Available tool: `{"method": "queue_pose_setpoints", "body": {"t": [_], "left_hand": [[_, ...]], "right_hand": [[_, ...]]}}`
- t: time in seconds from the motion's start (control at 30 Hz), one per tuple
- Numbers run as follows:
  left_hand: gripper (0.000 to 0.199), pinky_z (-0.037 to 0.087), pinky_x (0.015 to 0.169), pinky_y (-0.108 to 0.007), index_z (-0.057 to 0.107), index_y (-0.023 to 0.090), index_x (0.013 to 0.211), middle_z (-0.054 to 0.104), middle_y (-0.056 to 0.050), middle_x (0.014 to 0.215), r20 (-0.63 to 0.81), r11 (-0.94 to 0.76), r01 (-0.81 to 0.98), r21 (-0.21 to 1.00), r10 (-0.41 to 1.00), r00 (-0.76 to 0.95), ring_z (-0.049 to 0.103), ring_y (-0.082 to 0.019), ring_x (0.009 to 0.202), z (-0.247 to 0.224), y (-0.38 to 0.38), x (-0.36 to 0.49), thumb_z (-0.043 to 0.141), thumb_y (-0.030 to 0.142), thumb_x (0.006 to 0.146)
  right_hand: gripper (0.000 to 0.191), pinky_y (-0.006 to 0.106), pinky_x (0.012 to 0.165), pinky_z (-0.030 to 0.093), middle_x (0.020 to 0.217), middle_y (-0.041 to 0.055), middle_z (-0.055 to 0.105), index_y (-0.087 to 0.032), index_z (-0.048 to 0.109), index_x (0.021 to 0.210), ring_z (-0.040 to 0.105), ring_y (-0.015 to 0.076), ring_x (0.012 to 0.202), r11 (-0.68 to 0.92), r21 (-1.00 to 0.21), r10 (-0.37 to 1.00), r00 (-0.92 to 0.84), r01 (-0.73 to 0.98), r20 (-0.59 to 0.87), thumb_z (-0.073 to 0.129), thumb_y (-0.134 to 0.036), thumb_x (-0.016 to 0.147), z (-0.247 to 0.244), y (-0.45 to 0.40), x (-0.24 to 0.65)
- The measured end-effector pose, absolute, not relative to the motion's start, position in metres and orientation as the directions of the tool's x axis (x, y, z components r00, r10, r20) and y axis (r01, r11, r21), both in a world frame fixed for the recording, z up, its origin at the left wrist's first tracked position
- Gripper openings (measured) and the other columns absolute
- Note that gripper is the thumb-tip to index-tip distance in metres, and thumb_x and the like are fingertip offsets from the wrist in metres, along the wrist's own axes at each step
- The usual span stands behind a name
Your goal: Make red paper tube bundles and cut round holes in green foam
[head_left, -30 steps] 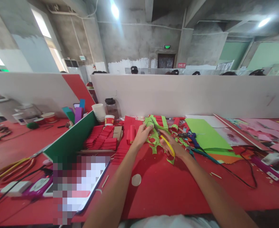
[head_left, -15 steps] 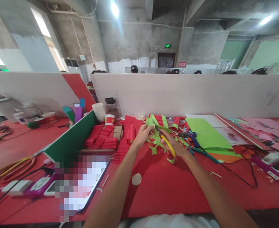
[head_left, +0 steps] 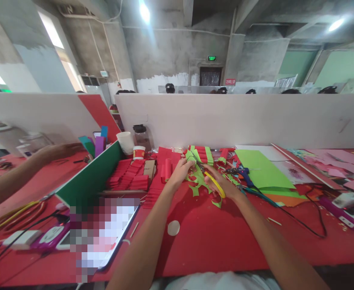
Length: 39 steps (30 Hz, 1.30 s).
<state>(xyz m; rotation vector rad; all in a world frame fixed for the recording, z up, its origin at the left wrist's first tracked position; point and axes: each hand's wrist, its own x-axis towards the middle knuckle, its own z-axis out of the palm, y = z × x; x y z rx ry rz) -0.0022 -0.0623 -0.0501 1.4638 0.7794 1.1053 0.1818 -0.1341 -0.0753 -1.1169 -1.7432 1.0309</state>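
At a red-covered worktop (head_left: pixel 207 245) backed by a white upright partition (head_left: pixel 240 121), a person's left hand (head_left: pixel 180 171) and right hand (head_left: pixel 221 183) meet near the middle. Between the forearms, a broad stretch of red surface runs to the near edge, giving room around a flat, round white disc (head_left: pixel 173 228). Space tightens beyond: flat red strips (head_left: pixel 124 177) lie in rows to the left, while a blue-handled tool (head_left: pixel 243 174) and a large, flat lime-green sheet (head_left: pixel 261 169) border the right. Past a dark green upright panel (head_left: pixel 89 181) reaches another person's arm (head_left: pixel 29 169).

The left fingers pinch a thin lime-green paper piece (head_left: pixel 190 154) beyond the fingertips. The right fingers grip yellow-handled scissors (head_left: pixel 216 186), dark blades slanting away and leftward against the paper; how far the blades stand apart cannot be told. Below the hands, lime-green paper scraps (head_left: pixel 196 190) show curved, scooped edges.
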Motion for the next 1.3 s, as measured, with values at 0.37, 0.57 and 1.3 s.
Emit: {"method": "queue_pose_setpoints", "body": {"t": [0.37, 0.57, 1.3], "left_hand": [[0.019, 0.043, 0.055, -0.025, 0.056, 0.018, 0.071, 0.059, -0.001, 0.066, 0.216, -0.186, -0.117, 0.975, 0.912, 0.349, 0.057, -0.015, 0.063, -0.049, -0.065, -0.002, 0.059, 0.036, 0.07], [0.018, 0.043, 0.055, -0.026, 0.056, 0.018, 0.071, 0.059, -0.002, 0.065, 0.21, -0.177, -0.126, 0.976, 0.915, 0.344, 0.057, -0.015, 0.062, -0.047, -0.065, -0.002, 0.061, 0.035, 0.07], [0.028, 0.042, 0.055, -0.022, 0.06, 0.017, 0.081, 0.057, 0.001, 0.063, 0.341, -0.319, -0.122, 0.94, 0.9, 0.27, 0.054, -0.012, 0.059, -0.049, -0.064, -0.001, 0.06, 0.045, 0.081]], "right_hand": [[0.08, 0.021, 0.036, 0.039, 0.061, -0.0066, 0.043, -0.031, 0.028, 0.152, 0.036, 0.0082, 0.039, 0.167, -0.967, 0.949, -0.297, 0.193, 0.104, 0.06, -0.061, 0.085, -0.074, -0.138, 0.181], [0.081, 0.02, 0.035, 0.038, 0.06, -0.007, 0.042, -0.032, 0.029, 0.152, 0.034, 0.0074, 0.039, 0.164, -0.974, 0.951, -0.289, 0.157, 0.114, 0.064, -0.058, 0.083, -0.075, -0.136, 0.179], [0.081, 0.02, 0.033, 0.041, 0.063, -0.0063, 0.047, -0.03, 0.028, 0.151, 0.041, 0.0077, 0.039, 0.177, -0.974, 0.956, -0.26, 0.144, 0.136, 0.063, -0.058, 0.084, -0.075, -0.137, 0.173]]}}
